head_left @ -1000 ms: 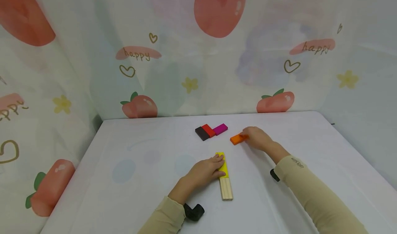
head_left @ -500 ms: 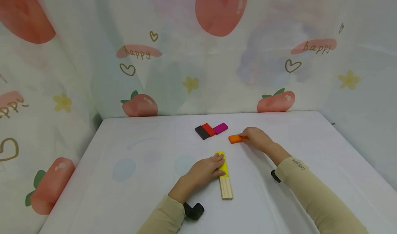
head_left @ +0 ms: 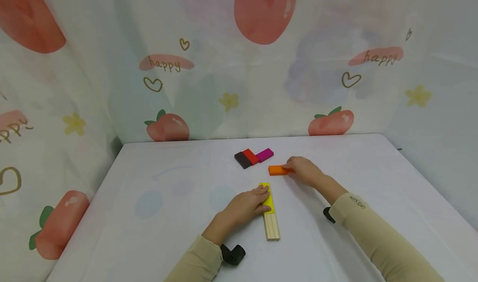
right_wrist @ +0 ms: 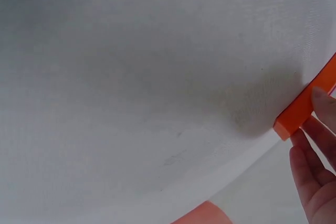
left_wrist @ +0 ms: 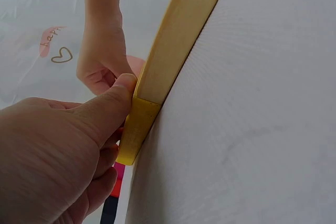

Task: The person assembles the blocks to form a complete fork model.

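Observation:
My left hand (head_left: 242, 207) holds a yellow wooden block (head_left: 271, 203) flat on the white table, fingers over its left part and thumb near its front end. End to end with it, on the near side, lies a plain wood block (head_left: 271, 228). In the left wrist view the thumb sits by the seam of the two. My right hand (head_left: 306, 170) pinches an orange block (head_left: 277, 170) by its right end, just beyond the yellow one and apart from it. In the right wrist view the orange block (right_wrist: 298, 111) is between thumb and fingers.
Farther back, a black block (head_left: 242, 160), a red block (head_left: 250, 157) and a magenta block (head_left: 265, 155) lie against one another. A patterned cloth wall (head_left: 209, 120) rises behind the table. Black straps (head_left: 233, 255) circle the wrists.
The right hand has moved the orange block left and slightly nearer, turning it more crosswise toward the yellow block's far end. My left hand and the other blocks have stayed in place.

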Action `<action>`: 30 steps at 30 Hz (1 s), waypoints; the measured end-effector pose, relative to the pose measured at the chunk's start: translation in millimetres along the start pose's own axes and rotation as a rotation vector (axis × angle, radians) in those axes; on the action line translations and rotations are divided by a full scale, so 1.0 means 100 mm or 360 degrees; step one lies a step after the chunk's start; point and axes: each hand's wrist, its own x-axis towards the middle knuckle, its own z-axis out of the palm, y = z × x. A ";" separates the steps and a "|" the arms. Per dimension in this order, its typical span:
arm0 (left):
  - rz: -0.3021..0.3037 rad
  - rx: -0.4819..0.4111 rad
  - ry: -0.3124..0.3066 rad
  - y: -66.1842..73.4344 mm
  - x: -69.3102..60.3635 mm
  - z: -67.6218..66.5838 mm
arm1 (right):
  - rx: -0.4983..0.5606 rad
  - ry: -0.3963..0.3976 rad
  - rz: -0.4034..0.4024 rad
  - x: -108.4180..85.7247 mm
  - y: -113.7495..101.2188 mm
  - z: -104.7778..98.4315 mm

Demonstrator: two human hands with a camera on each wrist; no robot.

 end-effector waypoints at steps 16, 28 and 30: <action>0.0012 -0.0020 0.0019 0.01 -0.01 -0.02 | 0.0008 -0.0023 -0.0118 0.03 -0.17 0.04; -0.0010 -0.0047 0.0013 0.01 -0.02 -0.01 | 0.0007 -0.0011 -0.0188 0.05 -0.26 0.06; -0.0010 -0.0051 0.0013 0.01 -0.01 -0.01 | 0.0018 -0.0005 -0.0196 0.05 -0.28 0.07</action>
